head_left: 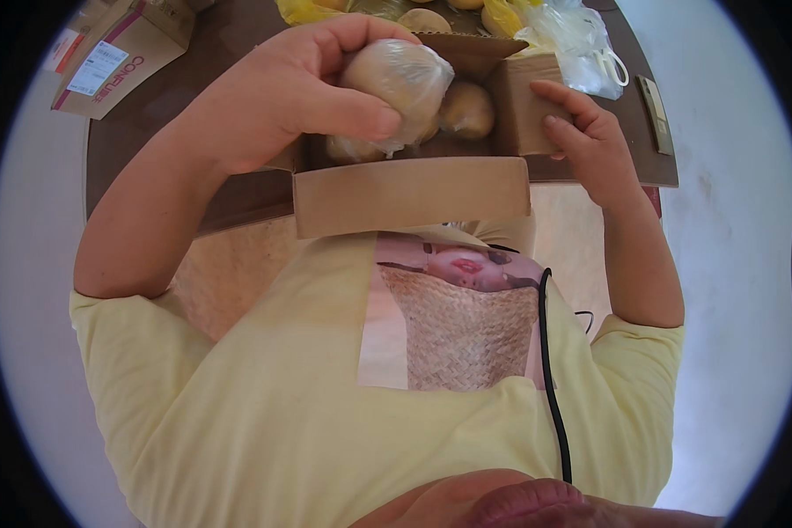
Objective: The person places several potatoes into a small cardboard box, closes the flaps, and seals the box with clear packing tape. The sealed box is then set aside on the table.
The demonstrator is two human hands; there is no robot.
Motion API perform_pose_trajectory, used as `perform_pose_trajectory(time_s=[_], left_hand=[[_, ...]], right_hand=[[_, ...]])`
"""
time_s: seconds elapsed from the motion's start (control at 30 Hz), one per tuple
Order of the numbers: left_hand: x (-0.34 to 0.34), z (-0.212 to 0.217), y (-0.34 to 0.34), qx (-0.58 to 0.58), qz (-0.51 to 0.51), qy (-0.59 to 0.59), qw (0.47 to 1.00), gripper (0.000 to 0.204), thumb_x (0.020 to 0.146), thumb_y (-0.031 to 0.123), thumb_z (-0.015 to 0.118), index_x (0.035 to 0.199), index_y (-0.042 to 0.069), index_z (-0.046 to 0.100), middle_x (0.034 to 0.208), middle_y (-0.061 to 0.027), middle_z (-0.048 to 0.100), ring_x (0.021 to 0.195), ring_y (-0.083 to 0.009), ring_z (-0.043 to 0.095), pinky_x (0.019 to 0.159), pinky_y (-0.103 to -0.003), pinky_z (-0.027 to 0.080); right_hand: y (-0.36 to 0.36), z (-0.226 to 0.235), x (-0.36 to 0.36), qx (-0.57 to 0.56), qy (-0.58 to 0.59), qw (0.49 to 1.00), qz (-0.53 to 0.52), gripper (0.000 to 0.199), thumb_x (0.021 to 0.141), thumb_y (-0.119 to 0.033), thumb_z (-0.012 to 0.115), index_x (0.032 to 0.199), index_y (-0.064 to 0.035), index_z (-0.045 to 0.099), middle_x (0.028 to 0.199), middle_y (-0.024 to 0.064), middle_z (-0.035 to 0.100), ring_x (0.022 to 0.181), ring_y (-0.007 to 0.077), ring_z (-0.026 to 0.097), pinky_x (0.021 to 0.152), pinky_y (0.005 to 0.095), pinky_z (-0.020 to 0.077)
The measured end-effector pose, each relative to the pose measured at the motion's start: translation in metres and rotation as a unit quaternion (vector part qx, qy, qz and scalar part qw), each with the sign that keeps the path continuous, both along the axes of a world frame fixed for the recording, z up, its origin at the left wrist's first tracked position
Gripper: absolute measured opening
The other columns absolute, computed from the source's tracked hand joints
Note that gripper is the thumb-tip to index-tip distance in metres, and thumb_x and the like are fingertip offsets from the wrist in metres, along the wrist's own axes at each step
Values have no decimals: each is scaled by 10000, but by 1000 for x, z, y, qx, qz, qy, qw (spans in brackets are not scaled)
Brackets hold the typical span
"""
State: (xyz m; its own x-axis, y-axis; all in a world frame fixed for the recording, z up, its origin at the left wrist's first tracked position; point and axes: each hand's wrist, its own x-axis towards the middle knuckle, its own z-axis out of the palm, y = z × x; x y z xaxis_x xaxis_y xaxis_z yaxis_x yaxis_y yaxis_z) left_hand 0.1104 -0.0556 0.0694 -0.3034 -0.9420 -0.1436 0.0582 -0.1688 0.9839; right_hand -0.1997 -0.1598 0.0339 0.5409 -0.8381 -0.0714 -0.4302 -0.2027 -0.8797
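Observation:
My left hand (295,88) grips a round tan fruit wrapped in clear plastic film (400,77), held over an open brown cardboard box (414,194) at the near edge of the table. Inside the box lies another round tan fruit (466,110), with more partly hidden under the wrapped one. My right hand (585,132) holds the box's right flap (524,106), fingers curled over its edge. The box's front flap hangs down toward my yellow shirt.
A dark brown table (229,53) carries a closed cardboard carton (119,57) at the far left, yellow and clear plastic bags (572,40) at the far right, more tan fruit (424,19) behind the box, and a slim dark object (656,114) near the right edge.

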Motion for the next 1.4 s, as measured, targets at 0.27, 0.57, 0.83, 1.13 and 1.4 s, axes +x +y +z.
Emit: perform_pose_trajectory(time_s=[0.27,0.57,0.83,1.13,1.4], left_hand=[[-18,13,-7,-77,-30,-322,943,515,727,6,734,1208,40,554,1081,-27,623,969,-105,579,872,-255,481],[-13,5,-8,-220,4,-514,829,525,686,50,734,1183,40,564,1082,-156,625,1031,-316,585,899,-371,471],[-5,4,-10,-218,0,-539,814,492,701,70,728,1166,46,567,1066,-180,604,1050,-346,566,896,-387,472],[-13,6,1,-198,8,-581,789,496,707,63,726,1177,48,569,1086,-190,593,1078,-354,559,932,-391,469],[-25,3,8,-216,-20,-614,759,515,703,65,740,1188,35,570,1116,-160,612,1117,-329,547,962,-384,463]], right_hand=[[2,29,-4,-414,282,863,65,344,857,-171,668,1190,-92,641,890,45,632,761,209,604,688,322,498],[-2,31,68,-395,388,769,319,236,814,-117,614,1043,-61,625,1001,84,646,876,294,660,753,409,533],[-16,30,88,-306,478,747,345,313,847,-210,614,1137,-92,602,1126,71,606,952,312,644,767,437,528],[-12,40,86,-278,473,747,376,391,768,-125,696,1143,-70,597,1146,83,593,972,314,626,793,433,521],[2,13,93,-449,260,743,422,378,788,-95,630,1166,-82,616,1147,50,623,1053,256,579,921,363,477]])
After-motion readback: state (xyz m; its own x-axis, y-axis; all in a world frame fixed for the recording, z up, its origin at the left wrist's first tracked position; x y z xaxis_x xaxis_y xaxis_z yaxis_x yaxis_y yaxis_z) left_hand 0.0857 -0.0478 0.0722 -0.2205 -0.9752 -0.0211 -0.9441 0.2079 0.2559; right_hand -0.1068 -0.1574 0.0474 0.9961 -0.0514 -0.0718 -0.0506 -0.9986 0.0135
